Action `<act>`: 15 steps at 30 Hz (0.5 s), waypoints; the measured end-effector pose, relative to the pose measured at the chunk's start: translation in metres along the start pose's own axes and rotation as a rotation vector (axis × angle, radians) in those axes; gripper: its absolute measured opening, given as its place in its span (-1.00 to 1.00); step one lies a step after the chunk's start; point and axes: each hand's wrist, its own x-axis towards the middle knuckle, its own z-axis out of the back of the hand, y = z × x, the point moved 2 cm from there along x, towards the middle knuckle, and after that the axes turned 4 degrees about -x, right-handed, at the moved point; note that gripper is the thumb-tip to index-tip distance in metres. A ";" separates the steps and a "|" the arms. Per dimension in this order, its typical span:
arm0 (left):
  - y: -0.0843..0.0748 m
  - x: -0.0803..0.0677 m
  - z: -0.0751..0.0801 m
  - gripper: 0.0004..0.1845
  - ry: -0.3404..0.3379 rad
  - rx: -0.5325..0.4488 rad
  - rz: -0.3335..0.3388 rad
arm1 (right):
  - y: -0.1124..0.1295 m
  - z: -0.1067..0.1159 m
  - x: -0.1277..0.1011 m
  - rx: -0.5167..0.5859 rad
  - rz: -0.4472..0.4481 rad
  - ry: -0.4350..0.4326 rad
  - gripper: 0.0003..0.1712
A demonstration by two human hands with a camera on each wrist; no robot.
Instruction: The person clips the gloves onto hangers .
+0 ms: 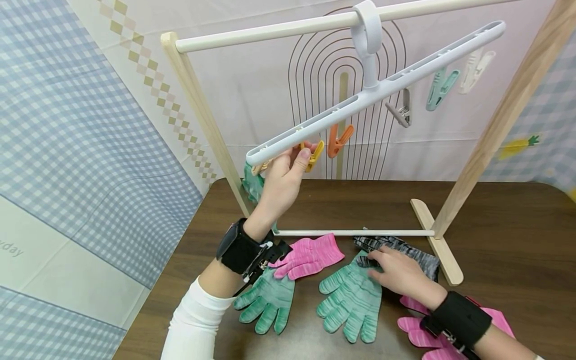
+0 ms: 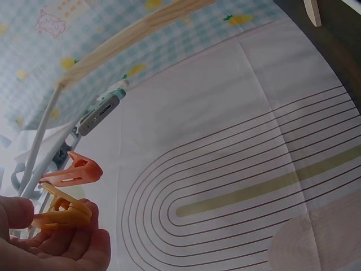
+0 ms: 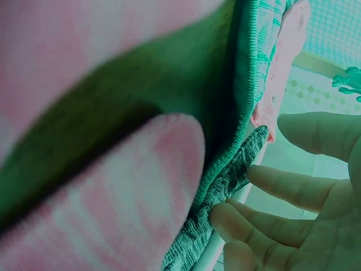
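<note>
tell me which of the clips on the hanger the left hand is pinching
The yellow clip, nearest the hanger's lower end, is pinched by the left hand. The orange clip beside it and the grey, teal and white ones hang free.

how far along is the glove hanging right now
Early on. One green glove already seems clipped at the hanger's low end. The left hand pinches the yellow clip; the right hand touches the grey glove. Five gloves remain on the table, and four clips hang bare.
</note>
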 end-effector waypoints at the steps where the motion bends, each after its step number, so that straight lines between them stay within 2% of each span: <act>1: 0.002 0.001 0.000 -0.75 0.001 -0.002 -0.003 | 0.000 0.000 0.000 0.001 0.000 0.002 -0.58; 7: 0.020 0.005 0.001 -0.67 -0.003 -0.026 -0.018 | -0.002 -0.002 0.003 -0.006 0.014 -0.008 -0.60; 15: 0.023 0.004 0.001 -0.63 0.014 -0.058 -0.012 | -0.002 -0.003 0.005 -0.017 0.032 -0.010 -0.65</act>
